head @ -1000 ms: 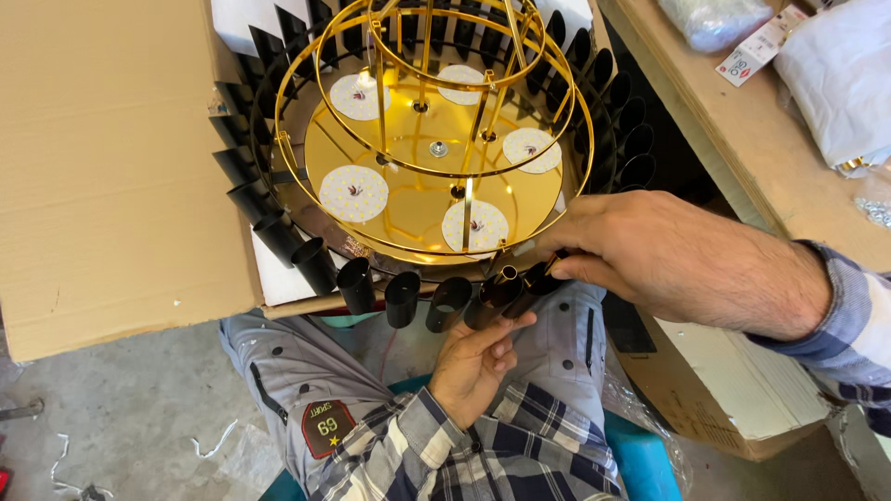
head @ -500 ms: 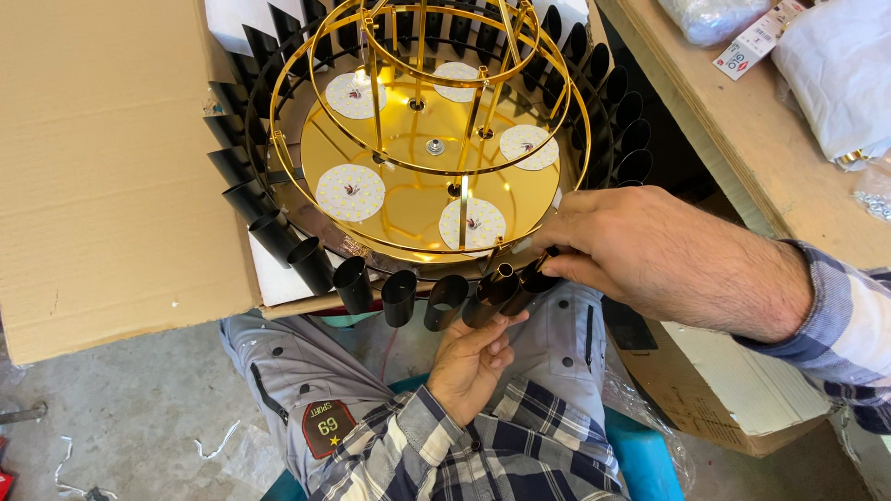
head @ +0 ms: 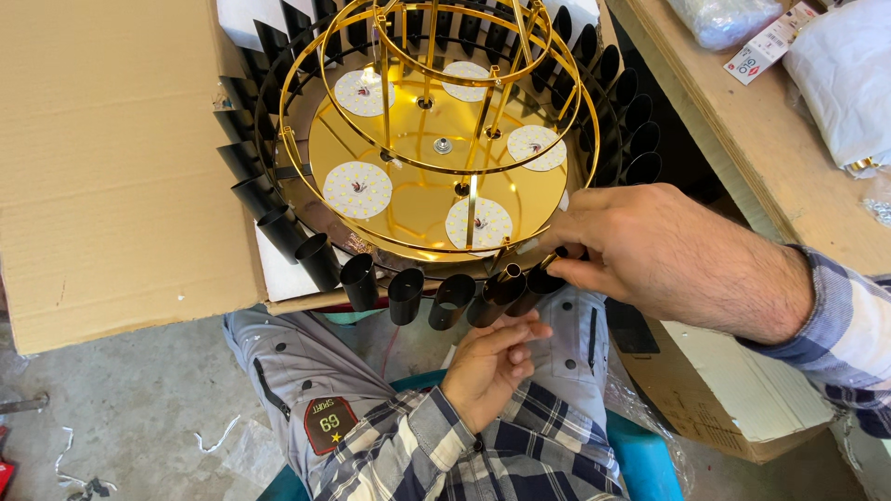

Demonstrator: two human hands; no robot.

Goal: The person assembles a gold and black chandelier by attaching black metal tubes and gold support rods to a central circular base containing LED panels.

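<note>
A round gold light fixture [head: 418, 199] with gold rings, white LED discs and a ring of black tubes [head: 406, 295] rests on an opened cardboard box. My right hand [head: 668, 260] reaches in from the right. Its fingertips pinch a black tube [head: 536, 284] at the fixture's near rim, beside a gold-tipped tube. My left hand [head: 487, 366] is just below, palm up over my lap. Its loosely curled fingers touch the underside of the same tubes and hold nothing that I can see.
A large cardboard flap [head: 111, 167] lies to the left. A wooden bench [head: 742, 158] on the right carries plastic bags [head: 724, 19] and a white bag [head: 845, 83]. Another cardboard box [head: 733, 399] stands at lower right, and a blue seat [head: 640, 455] is under me.
My right hand's fingers have shifted slightly along the near rim and stay on the tubes. My left hand stays under them. The fixture has not turned noticeably.
</note>
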